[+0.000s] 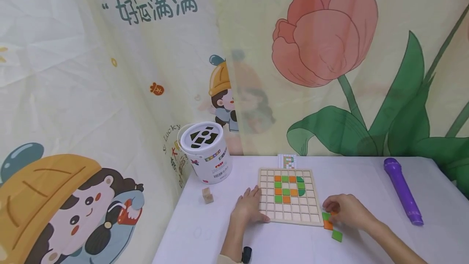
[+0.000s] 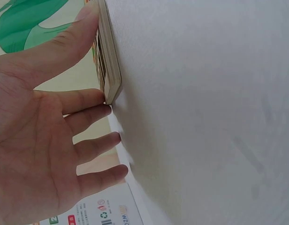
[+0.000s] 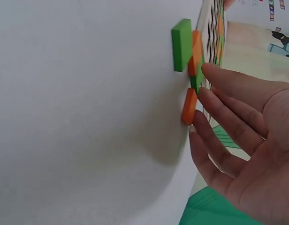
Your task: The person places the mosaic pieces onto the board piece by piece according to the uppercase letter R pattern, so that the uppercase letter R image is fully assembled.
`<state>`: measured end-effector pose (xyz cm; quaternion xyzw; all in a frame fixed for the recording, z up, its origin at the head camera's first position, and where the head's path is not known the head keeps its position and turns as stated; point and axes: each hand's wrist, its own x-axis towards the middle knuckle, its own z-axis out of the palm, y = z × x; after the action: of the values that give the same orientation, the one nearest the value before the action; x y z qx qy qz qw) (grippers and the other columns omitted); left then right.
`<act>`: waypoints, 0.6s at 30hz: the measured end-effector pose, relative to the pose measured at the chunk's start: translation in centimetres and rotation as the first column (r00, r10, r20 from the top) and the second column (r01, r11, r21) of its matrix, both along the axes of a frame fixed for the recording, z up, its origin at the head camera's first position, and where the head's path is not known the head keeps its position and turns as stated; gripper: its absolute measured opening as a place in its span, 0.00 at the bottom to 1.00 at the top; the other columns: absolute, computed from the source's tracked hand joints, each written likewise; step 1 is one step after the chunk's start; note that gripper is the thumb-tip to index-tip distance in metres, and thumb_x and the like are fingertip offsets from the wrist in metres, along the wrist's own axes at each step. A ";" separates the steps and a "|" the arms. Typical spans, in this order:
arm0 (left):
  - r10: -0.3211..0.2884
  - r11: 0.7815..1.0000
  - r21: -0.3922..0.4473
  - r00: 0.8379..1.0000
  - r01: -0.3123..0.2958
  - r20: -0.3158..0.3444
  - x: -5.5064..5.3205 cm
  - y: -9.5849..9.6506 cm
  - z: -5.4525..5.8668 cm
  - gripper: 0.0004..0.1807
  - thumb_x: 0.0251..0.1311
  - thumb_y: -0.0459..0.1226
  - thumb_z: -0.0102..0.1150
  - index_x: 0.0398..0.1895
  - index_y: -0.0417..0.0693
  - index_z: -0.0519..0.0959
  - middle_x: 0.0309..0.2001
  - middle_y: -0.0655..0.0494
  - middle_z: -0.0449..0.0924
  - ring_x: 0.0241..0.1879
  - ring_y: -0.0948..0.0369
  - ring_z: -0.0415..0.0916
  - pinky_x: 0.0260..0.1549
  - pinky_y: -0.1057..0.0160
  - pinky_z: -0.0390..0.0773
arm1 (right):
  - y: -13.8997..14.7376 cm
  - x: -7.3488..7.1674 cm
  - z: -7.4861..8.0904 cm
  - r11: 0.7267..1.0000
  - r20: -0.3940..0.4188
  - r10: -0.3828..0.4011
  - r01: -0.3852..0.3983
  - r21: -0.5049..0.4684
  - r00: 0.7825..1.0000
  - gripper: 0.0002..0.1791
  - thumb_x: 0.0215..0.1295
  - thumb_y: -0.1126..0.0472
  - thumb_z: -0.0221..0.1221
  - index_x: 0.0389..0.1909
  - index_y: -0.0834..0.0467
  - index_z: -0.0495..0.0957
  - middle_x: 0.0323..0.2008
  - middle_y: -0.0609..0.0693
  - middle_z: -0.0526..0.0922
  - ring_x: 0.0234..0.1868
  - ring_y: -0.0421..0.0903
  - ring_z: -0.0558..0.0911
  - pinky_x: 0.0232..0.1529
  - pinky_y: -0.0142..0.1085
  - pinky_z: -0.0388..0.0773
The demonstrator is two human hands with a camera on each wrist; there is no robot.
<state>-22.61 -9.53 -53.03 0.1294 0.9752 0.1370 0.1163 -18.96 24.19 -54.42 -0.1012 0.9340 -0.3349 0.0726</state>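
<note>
A wooden grid board (image 1: 298,207) lies on the white table, bearing orange and green tiles (image 1: 286,179) laid in a P-like shape. My left hand (image 1: 247,207) rests at its near left corner; the thumb (image 2: 64,49) lies along the near edge and the index fingertip touches the corner. Beyond the board's near right corner are loose square tiles: a green tile (image 3: 183,45), an orange tile (image 3: 195,52), another green tile (image 3: 197,79) and another orange tile (image 3: 189,107). Over these my right hand (image 1: 346,212) hovers, fingers loosely bent, fingertips right at the tiles, nothing gripped.
A pattern card (image 1: 287,161) lies behind the board. At the back left stands a white lidded bucket (image 1: 211,160), with small wooden blocks (image 1: 207,195) in front of it. A purple microphone (image 1: 403,190) lies on the right. Printed curtains hang behind the table.
</note>
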 end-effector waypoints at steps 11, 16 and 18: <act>0.004 1.000 -0.007 1.000 -0.004 0.002 -0.1 0.0 0.0 0.59 0.42 0.52 0.85 0.77 0.40 0.67 0.78 0.47 0.64 0.78 0.44 0.58 0.73 0.39 0.65 | -0.9 0.4 -0.2 0.998 -0.035 -0.064 0.064 0.000 0.997 0.20 0.44 0.73 0.79 0.38 0.54 0.87 0.29 0.40 0.83 0.34 0.41 0.79 0.35 0.32 0.80; 0.003 1.000 0.007 1.000 -0.003 0.012 0.0 -0.1 0.1 0.59 0.42 0.52 0.85 0.77 0.40 0.67 0.78 0.47 0.64 0.78 0.44 0.58 0.74 0.39 0.64 | -0.4 0.5 -0.5 0.997 -0.055 -0.066 0.063 -0.047 0.996 0.19 0.47 0.73 0.77 0.39 0.54 0.87 0.28 0.41 0.81 0.31 0.40 0.78 0.31 0.31 0.80; 0.007 1.000 -0.001 1.000 -0.007 0.012 0.0 -0.1 -0.2 0.59 0.42 0.53 0.85 0.77 0.41 0.67 0.79 0.48 0.64 0.79 0.44 0.57 0.74 0.39 0.63 | -0.2 0.5 -0.5 0.994 -0.043 -0.071 0.068 -0.083 0.997 0.18 0.48 0.74 0.75 0.39 0.56 0.87 0.29 0.43 0.81 0.31 0.41 0.79 0.29 0.31 0.80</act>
<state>-22.64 -9.65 -53.24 0.1251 0.9750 0.1377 0.1216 -18.44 24.03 -54.88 -0.0792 0.9238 -0.3728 0.0353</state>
